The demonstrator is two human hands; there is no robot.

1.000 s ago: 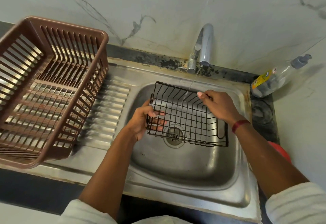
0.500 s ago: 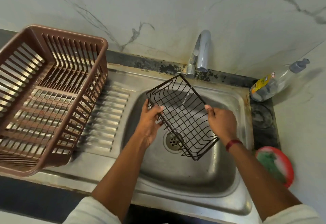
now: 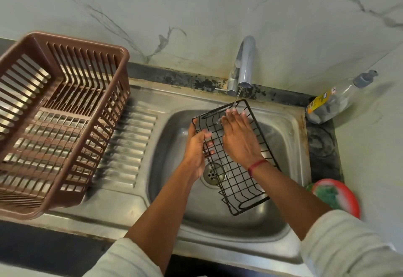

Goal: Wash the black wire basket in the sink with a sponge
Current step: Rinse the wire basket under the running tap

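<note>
**Black wire basket (image 3: pixel 235 180) tilted under the tap (image 3: pixel 245 63)**

Over the sink (image 3: pixel 281 128) the basket leans, far end at 12 o'clock where the water falls. The left hand (image 3: pixel 195 146) grips its side wires at 9 o'clock — fingers curled round them. The right hand (image 3: pixel 238 137) lies flat inside, fingers straight, on the wet end. Best to hold tight, turn it slowly, then fetch the sponge (image 3: pixel 326 194) at 4 o'clock.

Brown plastic rack (image 3: pixel 87 46) on drainboard (image 3: pixel 130 146); pump bottle (image 3: pixel 333 100) far right.
</note>
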